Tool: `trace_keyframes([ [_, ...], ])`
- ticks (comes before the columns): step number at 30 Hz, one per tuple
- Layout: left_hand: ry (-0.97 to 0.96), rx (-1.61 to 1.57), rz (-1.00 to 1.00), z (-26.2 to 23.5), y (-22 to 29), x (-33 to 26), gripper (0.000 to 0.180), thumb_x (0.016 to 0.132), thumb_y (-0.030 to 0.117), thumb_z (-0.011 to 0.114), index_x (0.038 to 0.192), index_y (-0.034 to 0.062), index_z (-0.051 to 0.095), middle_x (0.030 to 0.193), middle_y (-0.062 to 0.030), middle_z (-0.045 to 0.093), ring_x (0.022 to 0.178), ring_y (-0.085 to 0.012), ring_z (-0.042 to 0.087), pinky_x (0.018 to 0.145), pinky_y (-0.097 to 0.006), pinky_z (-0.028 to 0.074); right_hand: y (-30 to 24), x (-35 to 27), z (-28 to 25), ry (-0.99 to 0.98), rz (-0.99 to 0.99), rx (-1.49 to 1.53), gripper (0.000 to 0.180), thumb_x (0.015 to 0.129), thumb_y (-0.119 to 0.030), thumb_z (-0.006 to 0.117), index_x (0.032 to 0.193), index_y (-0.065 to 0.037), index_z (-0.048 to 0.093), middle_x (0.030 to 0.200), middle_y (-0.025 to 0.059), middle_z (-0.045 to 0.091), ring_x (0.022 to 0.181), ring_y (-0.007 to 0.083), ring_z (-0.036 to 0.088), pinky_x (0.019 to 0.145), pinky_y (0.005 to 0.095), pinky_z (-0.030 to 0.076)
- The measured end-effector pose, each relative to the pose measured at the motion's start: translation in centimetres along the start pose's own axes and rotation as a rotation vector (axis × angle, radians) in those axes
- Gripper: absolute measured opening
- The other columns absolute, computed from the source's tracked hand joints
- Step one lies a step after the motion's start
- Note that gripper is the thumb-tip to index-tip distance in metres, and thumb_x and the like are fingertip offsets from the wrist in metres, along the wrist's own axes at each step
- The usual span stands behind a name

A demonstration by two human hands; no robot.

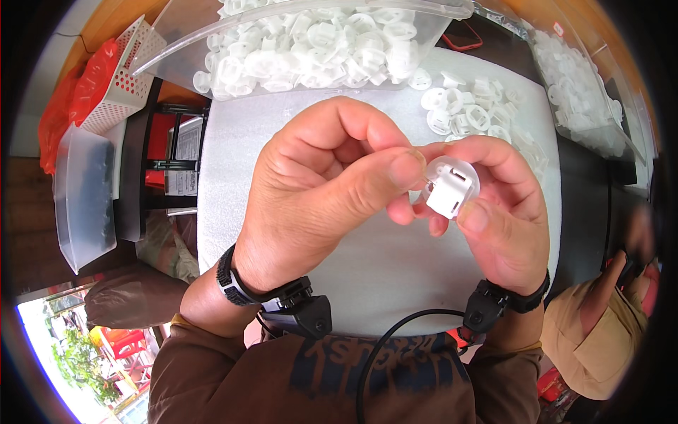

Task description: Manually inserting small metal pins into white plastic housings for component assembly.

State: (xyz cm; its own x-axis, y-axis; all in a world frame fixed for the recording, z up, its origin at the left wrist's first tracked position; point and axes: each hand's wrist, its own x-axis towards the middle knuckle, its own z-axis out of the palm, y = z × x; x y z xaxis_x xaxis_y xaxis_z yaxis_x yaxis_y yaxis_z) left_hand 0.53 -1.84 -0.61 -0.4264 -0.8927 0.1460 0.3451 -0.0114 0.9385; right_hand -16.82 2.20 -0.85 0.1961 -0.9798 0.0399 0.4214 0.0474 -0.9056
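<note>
A: What does each grip hold?

B: The right hand [505, 219] pinches a small white plastic part [452, 186], thumb below and fingers curled behind it, closed firmly on it. The left hand [321, 191] meets it from the other side: its thumb tip and bent forefinger press against the part's left edge, closed on the same piece.

A: Where is the part?

B: Raised above the middle of the desk [381, 261], which is covered in a pale grey sheet, and between the two hands, touching both. It shows a round flange with a squarish block on its front.

A: What surrounds the hands?

B: Beyond the right hand, a loose heap of similar white parts [473, 109] lies on the desk. Farther back, a clear plastic tub [318, 49] is filled with the same white pieces; a clear bag of them [575, 88] lies at the right edge.

A: And at the margins?

B: Both wrists carry black bands [233, 283], with a black cable [395, 332] looping between them. To the left stand an empty clear bin [81, 205], a white perforated basket [120, 78] and an orange bag [63, 113]. Another person's arm in a tan sleeve [600, 332] shows at lower right.
</note>
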Motion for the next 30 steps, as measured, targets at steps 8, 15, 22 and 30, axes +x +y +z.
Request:
trace_keyframes([
  [8, 0.020, -0.020, -0.025, 0.21, 0.25, 0.01, 0.015, 0.083, 0.015, 0.059, 0.086, 0.0036, 0.050, 0.076, -0.0106, 0.061, 0.057, -0.0129, 0.055, 0.071, -0.032, 0.047, -0.09, -0.11, 0.18, 0.018, -0.006, 0.007, 0.042, 0.075, -0.019, 0.066, 0.109, -0.003, 0.048, 0.106, 0.0165, 0.055, 0.081, 0.0205, 0.058, 0.062, 0.0278, 0.048],
  [15, 0.020, -0.024, 0.004, 0.13, 0.21, -0.10, 0.014, 0.082, 0.012, 0.059, 0.087, 0.0032, 0.050, 0.076, -0.0110, 0.061, 0.059, -0.0135, 0.056, 0.058, -0.025, 0.047, 0.08, -0.13, 0.27, 0.016, -0.009, 0.010, 0.041, 0.074, -0.017, 0.066, 0.109, -0.003, 0.048, 0.105, 0.0155, 0.055, 0.081, 0.0200, 0.058, 0.066, 0.0284, 0.048],
  [22, 0.039, 0.132, 0.131, 0.50, 0.29, -0.32, 0.012, 0.082, 0.005, 0.058, 0.089, 0.0009, 0.049, 0.078, -0.0122, 0.059, 0.061, -0.0139, 0.056, 0.056, -0.024, 0.047, 0.04, -0.11, 0.30, 0.031, -0.080, -0.086, 0.041, 0.074, -0.013, 0.065, 0.109, -0.002, 0.048, 0.108, 0.0178, 0.053, 0.086, 0.0198, 0.057, 0.070, 0.0298, 0.048],
  [30, -0.084, 0.539, 0.407, -0.20, -0.04, -0.64, 0.013, 0.080, -0.002, 0.056, 0.091, -0.0004, 0.049, 0.085, -0.0135, 0.057, 0.071, -0.0156, 0.056, 0.065, -0.027, 0.047, 0.14, -0.23, -0.22, -0.047, -0.287, -0.308, 0.040, 0.073, -0.006, 0.064, 0.109, -0.001, 0.048, 0.113, 0.0209, 0.050, 0.096, 0.0207, 0.053, 0.083, 0.0312, 0.042],
])
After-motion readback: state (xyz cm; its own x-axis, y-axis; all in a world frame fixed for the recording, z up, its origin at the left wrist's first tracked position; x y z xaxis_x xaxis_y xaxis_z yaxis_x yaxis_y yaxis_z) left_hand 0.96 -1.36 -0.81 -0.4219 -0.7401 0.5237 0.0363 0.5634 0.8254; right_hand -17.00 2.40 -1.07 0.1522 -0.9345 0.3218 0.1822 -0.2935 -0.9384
